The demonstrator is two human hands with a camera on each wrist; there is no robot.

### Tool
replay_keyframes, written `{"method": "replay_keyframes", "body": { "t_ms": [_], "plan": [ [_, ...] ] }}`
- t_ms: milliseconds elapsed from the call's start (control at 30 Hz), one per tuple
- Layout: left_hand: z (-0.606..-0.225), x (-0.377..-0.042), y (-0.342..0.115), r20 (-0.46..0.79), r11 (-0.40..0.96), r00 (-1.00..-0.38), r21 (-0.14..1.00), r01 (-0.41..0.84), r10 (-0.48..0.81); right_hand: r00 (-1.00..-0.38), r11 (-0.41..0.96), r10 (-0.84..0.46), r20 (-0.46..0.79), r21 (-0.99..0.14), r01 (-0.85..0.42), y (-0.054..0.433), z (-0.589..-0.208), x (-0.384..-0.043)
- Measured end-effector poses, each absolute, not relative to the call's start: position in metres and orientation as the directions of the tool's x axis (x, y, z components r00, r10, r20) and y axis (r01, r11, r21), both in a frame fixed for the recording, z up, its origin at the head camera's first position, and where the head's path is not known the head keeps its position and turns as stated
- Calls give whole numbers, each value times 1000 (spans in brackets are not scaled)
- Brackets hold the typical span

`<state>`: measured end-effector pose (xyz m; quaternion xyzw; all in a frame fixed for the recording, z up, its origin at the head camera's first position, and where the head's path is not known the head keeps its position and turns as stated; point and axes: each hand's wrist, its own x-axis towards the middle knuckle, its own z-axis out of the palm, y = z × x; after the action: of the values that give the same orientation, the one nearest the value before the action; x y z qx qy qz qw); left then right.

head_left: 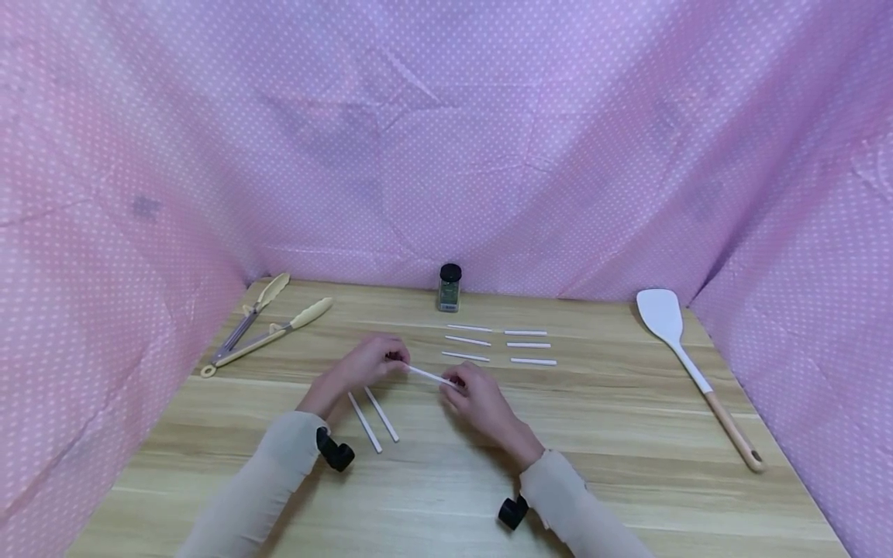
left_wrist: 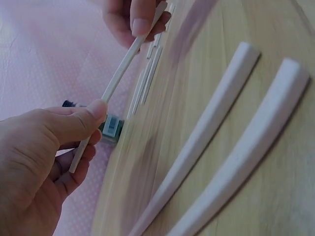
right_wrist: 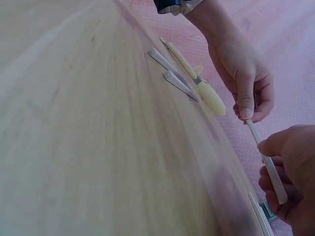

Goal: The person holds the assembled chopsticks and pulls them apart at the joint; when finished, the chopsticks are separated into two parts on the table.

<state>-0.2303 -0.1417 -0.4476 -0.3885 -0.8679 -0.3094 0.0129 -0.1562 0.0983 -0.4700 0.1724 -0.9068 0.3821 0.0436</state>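
- The pink dotted cloth (head_left: 446,139) hangs behind and to both sides of the wooden tabletop (head_left: 628,434), which carries everything else.
- The white spatula (head_left: 687,360) with a wooden handle lies at the tabletop's right edge, well apart from the hands.
- The cream-tipped tongs (head_left: 261,329) lie at the tabletop's far left corner.
- The left hand (head_left: 366,364) is over the middle of the tabletop, its grip a pinch of thumb and fingers on one end of a white stick (head_left: 429,376).
- The right hand (head_left: 474,399) is just right of it, its grip pinching the other end of the same stick, so the stick spans the gap between the two hands, lifted off the tabletop.
- The small jar (head_left: 449,287) with a black lid stands at the tabletop's far edge, beyond the hands.
- Six short white pieces (head_left: 498,345) lie in two columns of three between the jar and the hands.
- Two more long white sticks (head_left: 373,418) lie side by side on the tabletop, just beside the left wrist.
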Motion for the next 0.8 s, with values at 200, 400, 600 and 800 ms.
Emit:
{"method": "replay_keyframes", "body": {
  "t_ms": [200,400,600,800],
  "plan": [
    [-446,-228,-133,205,532,-722,551,643,660,-938,685,-260,229,-641,-346,100,-468,-159],
    [-440,-224,-125,158,540,-713,549,638,683,-943,677,-250,221,-656,-334,105,-463,-160],
    [-435,-223,-118,139,546,-706,537,643,694,-936,667,-252,245,-656,-352,108,-459,-160],
    [-431,-221,-113,134,536,-687,526,660,714,-925,642,-267,271,-666,-380,109,-457,-160]
  ]
}}
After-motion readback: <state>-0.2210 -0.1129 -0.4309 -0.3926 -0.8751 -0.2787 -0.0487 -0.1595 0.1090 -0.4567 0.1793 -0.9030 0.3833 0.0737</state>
